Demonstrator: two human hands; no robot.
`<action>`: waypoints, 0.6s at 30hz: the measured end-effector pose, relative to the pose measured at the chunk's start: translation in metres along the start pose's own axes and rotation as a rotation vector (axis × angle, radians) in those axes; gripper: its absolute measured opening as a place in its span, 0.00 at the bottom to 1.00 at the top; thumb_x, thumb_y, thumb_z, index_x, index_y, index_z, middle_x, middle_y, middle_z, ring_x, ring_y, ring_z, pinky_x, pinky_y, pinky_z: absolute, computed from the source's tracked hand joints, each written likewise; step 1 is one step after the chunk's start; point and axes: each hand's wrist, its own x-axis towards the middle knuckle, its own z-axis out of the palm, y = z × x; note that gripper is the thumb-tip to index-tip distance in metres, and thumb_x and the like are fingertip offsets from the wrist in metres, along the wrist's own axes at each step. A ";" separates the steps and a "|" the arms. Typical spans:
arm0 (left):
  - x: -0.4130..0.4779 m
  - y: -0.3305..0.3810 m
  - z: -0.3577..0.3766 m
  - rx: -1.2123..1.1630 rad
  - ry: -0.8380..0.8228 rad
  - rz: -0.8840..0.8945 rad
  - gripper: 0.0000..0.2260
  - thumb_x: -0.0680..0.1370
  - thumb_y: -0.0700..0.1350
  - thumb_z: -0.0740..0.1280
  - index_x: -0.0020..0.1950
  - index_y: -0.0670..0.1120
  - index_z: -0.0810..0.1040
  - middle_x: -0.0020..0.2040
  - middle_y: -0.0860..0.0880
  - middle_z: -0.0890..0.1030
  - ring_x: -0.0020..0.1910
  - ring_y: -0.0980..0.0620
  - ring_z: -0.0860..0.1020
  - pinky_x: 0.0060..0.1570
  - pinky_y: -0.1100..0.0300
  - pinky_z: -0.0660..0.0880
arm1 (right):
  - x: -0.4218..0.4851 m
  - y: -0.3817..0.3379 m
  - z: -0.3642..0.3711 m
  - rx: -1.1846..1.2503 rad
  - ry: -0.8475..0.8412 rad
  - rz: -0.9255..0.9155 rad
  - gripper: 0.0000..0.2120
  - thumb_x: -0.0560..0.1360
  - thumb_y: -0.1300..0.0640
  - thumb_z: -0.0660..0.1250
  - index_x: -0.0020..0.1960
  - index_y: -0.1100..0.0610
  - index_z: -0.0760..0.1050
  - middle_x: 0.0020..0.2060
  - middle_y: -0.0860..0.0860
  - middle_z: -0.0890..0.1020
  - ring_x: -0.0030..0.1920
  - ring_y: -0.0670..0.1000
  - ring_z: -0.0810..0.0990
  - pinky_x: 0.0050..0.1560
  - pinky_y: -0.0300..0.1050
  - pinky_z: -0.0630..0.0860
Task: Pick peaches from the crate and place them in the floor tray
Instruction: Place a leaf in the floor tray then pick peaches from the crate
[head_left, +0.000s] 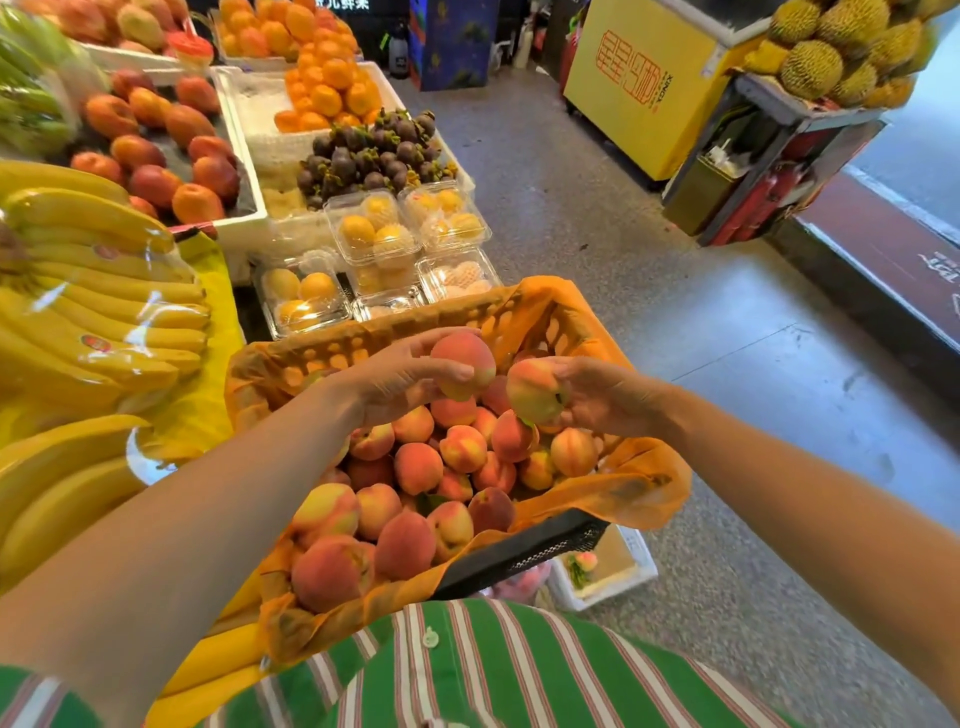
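Observation:
An orange-lined crate (639, 483) in front of me holds several red-yellow peaches (418, 467). My left hand (402, 382) grips one peach (464, 364) above the far side of the pile, thumb over its front. My right hand (602, 397) holds a second peach (535, 389) beside it, its stem end facing me. Both peaches hang clear of the heap. A white floor tray (631, 571) shows low right of the crate, mostly hidden behind the crate's black rim, with one peach (586, 562) in it.
Bananas (98, 306) lie on yellow cloth at my left. Clear boxes of yellow fruit (379, 236), mangosteens (371, 156), oranges and nectarines fill the stalls beyond the crate. Grey floor (675, 291) opens to the right, with a yellow cabinet (639, 83) and durians (841, 47) at the back.

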 end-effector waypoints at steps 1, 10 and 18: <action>0.001 0.001 0.000 0.012 0.003 0.001 0.27 0.69 0.35 0.73 0.67 0.47 0.74 0.59 0.43 0.80 0.58 0.46 0.80 0.55 0.55 0.78 | 0.001 0.002 -0.001 -0.016 0.001 0.006 0.41 0.59 0.45 0.79 0.68 0.56 0.72 0.62 0.59 0.77 0.59 0.56 0.77 0.57 0.50 0.72; 0.010 -0.002 -0.001 0.190 0.047 -0.058 0.26 0.68 0.34 0.75 0.65 0.44 0.75 0.60 0.41 0.77 0.57 0.44 0.79 0.49 0.55 0.81 | 0.002 0.001 -0.012 -0.103 0.032 0.000 0.26 0.65 0.52 0.71 0.62 0.55 0.76 0.57 0.57 0.78 0.56 0.54 0.78 0.51 0.44 0.77; 0.030 -0.016 -0.011 0.659 0.056 -0.027 0.25 0.66 0.40 0.79 0.60 0.54 0.78 0.58 0.43 0.77 0.57 0.44 0.77 0.59 0.45 0.76 | -0.006 -0.006 -0.013 -0.629 0.103 0.035 0.21 0.71 0.55 0.72 0.63 0.49 0.76 0.60 0.55 0.75 0.56 0.53 0.77 0.53 0.45 0.78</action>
